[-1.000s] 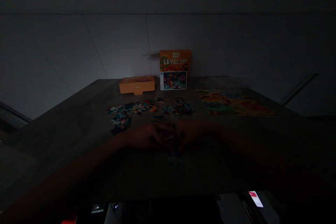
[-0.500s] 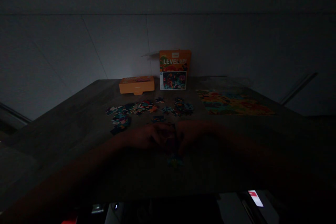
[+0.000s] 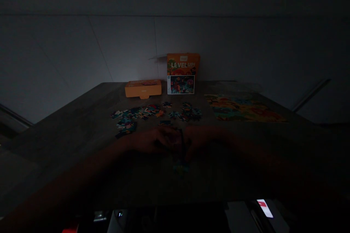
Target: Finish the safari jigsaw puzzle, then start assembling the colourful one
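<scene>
In the dim light my left hand [image 3: 149, 140] and my right hand [image 3: 198, 138] meet over the near middle of the table. Dark purple jigsaw puzzle pieces [image 3: 177, 137] show between them. My left fingers are closed on the left side of these pieces, and my right fingers pinch at the right edge; the darkness hides the exact grip. Just below my hands lies a bluish-green puzzle piece [image 3: 180, 169]. Another dark puzzle piece [image 3: 165, 122] rests beyond my left hand.
Loose puzzle pieces [image 3: 142, 113] are heaped at the left, with a smaller pile [image 3: 187, 112] right of centre. Behind stand an orange box [image 3: 143, 90] and an upright "LEVEL UP!" box [image 3: 183, 64] with a picture card [image 3: 181, 85]. A colourful assembled sheet [image 3: 243, 108] lies right.
The view has shifted very slightly. Both hands stay together over the puzzle pieces, with only small finger movement; the pieces between them look slightly more exposed.
</scene>
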